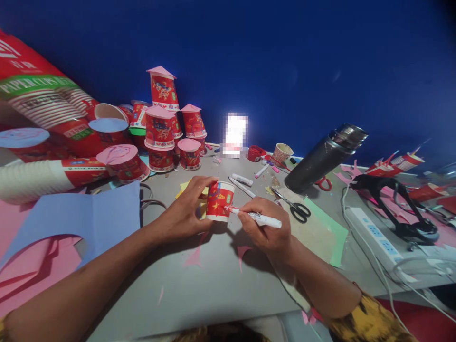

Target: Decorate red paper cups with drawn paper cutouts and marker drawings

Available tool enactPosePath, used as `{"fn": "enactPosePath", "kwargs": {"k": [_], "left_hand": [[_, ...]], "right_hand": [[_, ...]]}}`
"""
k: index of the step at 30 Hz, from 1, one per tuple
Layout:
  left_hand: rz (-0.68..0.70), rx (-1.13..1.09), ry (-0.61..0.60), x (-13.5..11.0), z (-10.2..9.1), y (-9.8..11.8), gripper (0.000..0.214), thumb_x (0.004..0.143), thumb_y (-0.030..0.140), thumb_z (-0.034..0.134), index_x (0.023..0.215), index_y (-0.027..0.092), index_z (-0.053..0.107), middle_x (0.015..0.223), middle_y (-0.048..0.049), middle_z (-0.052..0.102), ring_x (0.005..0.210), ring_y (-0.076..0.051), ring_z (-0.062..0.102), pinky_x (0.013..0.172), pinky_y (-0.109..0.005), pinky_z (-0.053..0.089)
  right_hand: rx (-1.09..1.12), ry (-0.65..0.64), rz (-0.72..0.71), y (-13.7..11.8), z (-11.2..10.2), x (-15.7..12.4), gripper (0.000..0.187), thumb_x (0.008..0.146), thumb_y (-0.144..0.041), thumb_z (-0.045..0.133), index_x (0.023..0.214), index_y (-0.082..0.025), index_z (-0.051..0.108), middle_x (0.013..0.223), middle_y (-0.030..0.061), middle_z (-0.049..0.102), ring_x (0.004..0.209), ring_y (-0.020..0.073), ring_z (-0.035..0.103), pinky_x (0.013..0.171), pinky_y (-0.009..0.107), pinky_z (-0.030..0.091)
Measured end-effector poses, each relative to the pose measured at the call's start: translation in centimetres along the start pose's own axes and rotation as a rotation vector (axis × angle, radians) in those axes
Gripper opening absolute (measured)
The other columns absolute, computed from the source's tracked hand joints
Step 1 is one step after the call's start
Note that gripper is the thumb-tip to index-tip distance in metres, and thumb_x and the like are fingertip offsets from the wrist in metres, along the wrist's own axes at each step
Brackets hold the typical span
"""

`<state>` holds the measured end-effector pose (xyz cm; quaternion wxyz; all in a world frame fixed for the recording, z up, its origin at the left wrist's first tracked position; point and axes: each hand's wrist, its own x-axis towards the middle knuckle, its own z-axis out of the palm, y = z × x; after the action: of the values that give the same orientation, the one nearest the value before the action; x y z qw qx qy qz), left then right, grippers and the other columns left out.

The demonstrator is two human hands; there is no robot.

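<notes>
A red patterned paper cup [220,202] is gripped at its left side by my left hand [188,204], thumb below and fingers along the top edge. My right hand [267,223] holds a white marker [263,219] in a writing grip, and its reddish tip meets the cup's right side. Just beyond the cup, an uncapped white marker [242,185] and a white cap or short marker [242,179] lie on the grey table. Black-handled scissors [297,209] rest to the right of my right hand.
Stacked red cups with pink paper tops [160,126] stand at the back left. Blue paper [110,213] lies left. A dark bottle [320,159] leans at the right, near a white power strip [377,237] with cables. Pink scraps [194,256] dot the table [199,294].
</notes>
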<state>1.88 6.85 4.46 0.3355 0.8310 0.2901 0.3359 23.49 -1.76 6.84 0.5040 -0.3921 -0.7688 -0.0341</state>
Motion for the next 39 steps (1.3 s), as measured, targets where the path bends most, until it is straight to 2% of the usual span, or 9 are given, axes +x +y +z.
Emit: {"fn": "enactPosePath", "kwargs": {"k": [5,12,25,32,35,39], "left_hand": [[-0.027,-0.074,0.033,-0.06,-0.05,-0.14,0.076,0.076,0.022,0.078,0.146,0.031,0.049,0.148,-0.0099,0.052,0.129,-0.031,0.063,0.108,-0.055,0.059],[-0.054,-0.123,0.031,-0.04,-0.14,-0.24,0.077,0.076,0.020,0.078,0.145,0.034,0.049,0.149,-0.0092,0.051,0.132,-0.031,0.062,0.109,-0.057,0.058],[-0.034,-0.057,0.056,0.05,-0.16,-0.30,0.073,0.078,0.026,0.078,0.145,0.027,0.047,0.151,-0.0118,0.048,0.137,-0.032,0.059,0.113,-0.054,0.055],[-0.082,-0.115,0.029,0.04,-0.19,-0.23,0.075,0.077,0.021,0.077,0.145,0.029,0.045,0.152,-0.0104,0.047,0.137,-0.031,0.059,0.116,-0.055,0.053],[-0.087,-0.104,0.029,-0.02,-0.19,-0.09,0.076,0.077,0.017,0.075,0.146,0.030,0.045,0.151,-0.0089,0.047,0.137,-0.030,0.059,0.116,-0.053,0.053],[-0.093,-0.113,0.046,-0.03,-0.14,-0.08,0.077,0.077,0.021,0.078,0.146,0.030,0.045,0.151,-0.0096,0.047,0.137,-0.032,0.059,0.114,-0.054,0.055]], "right_hand": [[-0.034,0.008,0.031,-0.04,-0.54,0.21,0.015,0.099,-0.015,0.060,0.086,-0.021,0.065,0.070,0.0005,0.072,0.060,0.0134,0.066,0.057,0.026,0.050],[-0.012,0.038,0.038,0.08,-0.49,0.16,0.015,0.098,-0.014,0.060,0.085,-0.021,0.065,0.070,0.0003,0.071,0.059,0.0130,0.065,0.057,0.025,0.050],[0.098,0.022,-0.023,0.17,-0.18,-0.04,0.013,0.096,-0.013,0.061,0.087,-0.022,0.064,0.069,0.0005,0.072,0.056,0.0138,0.064,0.055,0.026,0.049],[0.063,0.084,-0.001,0.46,-0.06,-0.12,0.012,0.100,-0.017,0.059,0.091,-0.022,0.066,0.075,0.0021,0.075,0.062,0.0151,0.067,0.059,0.027,0.053],[0.086,0.072,-0.006,0.50,-0.12,-0.10,0.012,0.099,-0.017,0.061,0.089,-0.021,0.066,0.073,0.0019,0.074,0.063,0.0146,0.067,0.061,0.026,0.054],[0.132,0.041,-0.002,0.38,-0.17,-0.13,0.013,0.100,-0.019,0.061,0.087,-0.021,0.066,0.072,0.0013,0.073,0.060,0.0134,0.066,0.061,0.025,0.054]]}}
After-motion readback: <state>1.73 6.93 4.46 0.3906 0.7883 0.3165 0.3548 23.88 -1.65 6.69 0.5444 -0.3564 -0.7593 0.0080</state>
